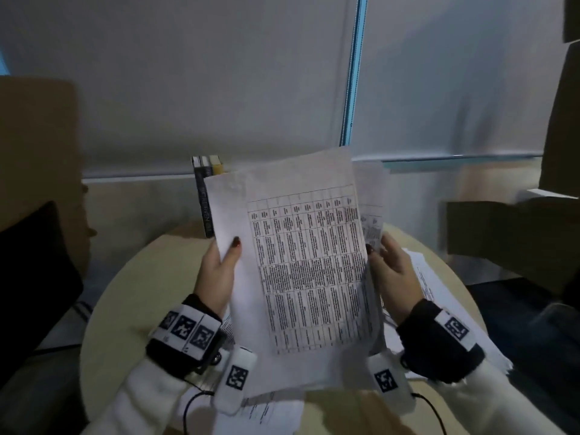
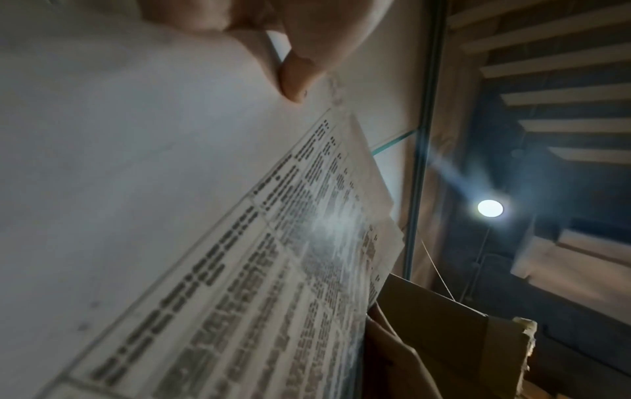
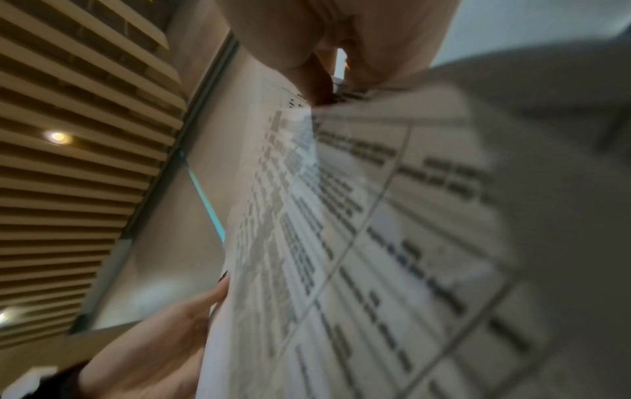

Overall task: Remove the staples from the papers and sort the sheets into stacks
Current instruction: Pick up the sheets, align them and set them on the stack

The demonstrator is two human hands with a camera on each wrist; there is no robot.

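Note:
I hold a set of white sheets printed with a table [image 1: 301, 262] upright above a round table. My left hand [image 1: 219, 268] grips the left edge, thumb on the front. My right hand [image 1: 389, 265] pinches the right edge, where further sheets [image 1: 372, 211] fan out behind. The left wrist view shows the printed sheets [image 2: 273, 270] edge-on with my thumb [image 2: 297, 73] on them. In the right wrist view the sheets [image 3: 341, 243] are blurred and my left hand [image 3: 163, 337] shows at the lower left. No staple or staple remover is visible.
Loose printed papers lie on the beige round table [image 1: 131, 296]: a spread stack at the right [image 1: 445, 296] and sheets near the front edge [image 1: 263, 412]. Books [image 1: 205, 196] stand at the table's back. Cardboard boxes sit at the left [image 1: 37, 146] and right [image 1: 508, 227].

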